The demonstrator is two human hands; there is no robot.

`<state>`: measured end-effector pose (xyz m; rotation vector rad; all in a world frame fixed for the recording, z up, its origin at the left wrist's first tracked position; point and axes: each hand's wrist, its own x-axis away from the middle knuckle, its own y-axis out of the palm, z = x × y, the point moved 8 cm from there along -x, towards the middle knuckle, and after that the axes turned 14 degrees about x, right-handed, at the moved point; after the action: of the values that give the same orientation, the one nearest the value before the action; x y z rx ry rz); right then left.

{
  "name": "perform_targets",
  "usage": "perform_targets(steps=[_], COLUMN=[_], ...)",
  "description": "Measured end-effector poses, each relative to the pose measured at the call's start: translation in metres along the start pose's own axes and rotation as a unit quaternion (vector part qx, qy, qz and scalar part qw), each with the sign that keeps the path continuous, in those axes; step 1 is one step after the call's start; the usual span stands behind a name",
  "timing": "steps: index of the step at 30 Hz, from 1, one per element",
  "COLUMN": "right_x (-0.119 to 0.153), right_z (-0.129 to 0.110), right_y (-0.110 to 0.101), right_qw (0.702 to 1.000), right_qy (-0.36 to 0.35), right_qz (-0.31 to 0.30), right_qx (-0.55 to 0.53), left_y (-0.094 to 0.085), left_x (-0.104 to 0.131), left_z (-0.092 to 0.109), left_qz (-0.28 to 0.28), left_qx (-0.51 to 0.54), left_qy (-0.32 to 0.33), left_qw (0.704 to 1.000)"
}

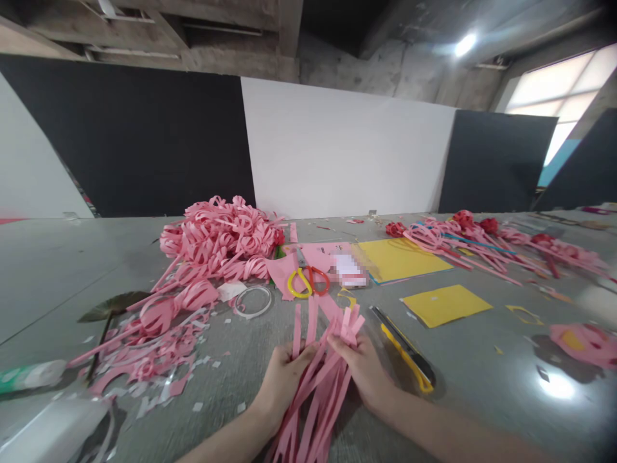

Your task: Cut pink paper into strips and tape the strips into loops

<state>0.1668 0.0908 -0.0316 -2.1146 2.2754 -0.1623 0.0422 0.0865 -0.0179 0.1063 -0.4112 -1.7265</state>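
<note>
The bundle of pink paper strips (pixel 318 411) lies between the two hands, its upper ends spread just beyond the fingers and its long tails running down to the bottom edge of the view. The left hand (pixel 286 373) is closed on strips at the bundle's left side, thumb on top. The right hand (pixel 361 363) pinches other strips near their upper ends, thumb laid over them; how far its other fingers curl, I cannot tell. Ahead of the hands lie scissors (pixel 301 283) with one yellow and one red handle. A utility knife (pixel 405 350) rests just right of the right hand, and a coil of wire (pixel 253 314) lies ahead and left of the left hand
</note>
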Motion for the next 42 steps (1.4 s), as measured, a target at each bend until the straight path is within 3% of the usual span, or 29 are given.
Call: perform_targets(steps=[7, 10, 13, 17, 23, 29, 37, 42], right_x=[0.003, 0.002, 0.002, 0.004, 0.004, 0.001, 0.006, 0.009], right_z=[-0.008, -0.003, 0.002, -0.006, -0.009, -0.006, -0.017, -0.025], right_y=[0.006, 0.000, 0.000, 0.006, 0.005, 0.004, 0.005, 0.011], right_qw=[0.999, 0.999, 0.999, 0.999, 0.998, 0.999, 0.995, 0.991], right_qy=[-0.009, 0.015, 0.036, 0.019, -0.012, -0.025, -0.052, -0.066], right_qz=[-0.033, 0.003, 0.014, -0.034, -0.033, -0.025, -0.051, -0.085], right_qx=[0.021, 0.032, -0.024, -0.001, 0.054, 0.040, 0.063, 0.080], left_y=[-0.002, -0.002, -0.002, 0.003, 0.014, 0.013, 0.016, 0.018], left_x=[-0.001, -0.002, -0.003, -0.002, 0.000, -0.001, -0.002, 0.000], left_z=[-0.002, -0.004, -0.007, -0.006, -0.003, -0.002, -0.005, -0.006], left_qz=[0.012, 0.003, -0.012, -0.044, -0.098, -0.102, -0.126, -0.134], left_qx=[-0.050, -0.059, -0.066, -0.087, -0.101, -0.125, -0.143, -0.210], left_qy=[0.005, 0.012, 0.014, 0.019, 0.014, 0.027, 0.035, 0.060], left_qw=[0.999, 0.998, 0.998, 0.995, 0.990, 0.986, 0.981, 0.967])
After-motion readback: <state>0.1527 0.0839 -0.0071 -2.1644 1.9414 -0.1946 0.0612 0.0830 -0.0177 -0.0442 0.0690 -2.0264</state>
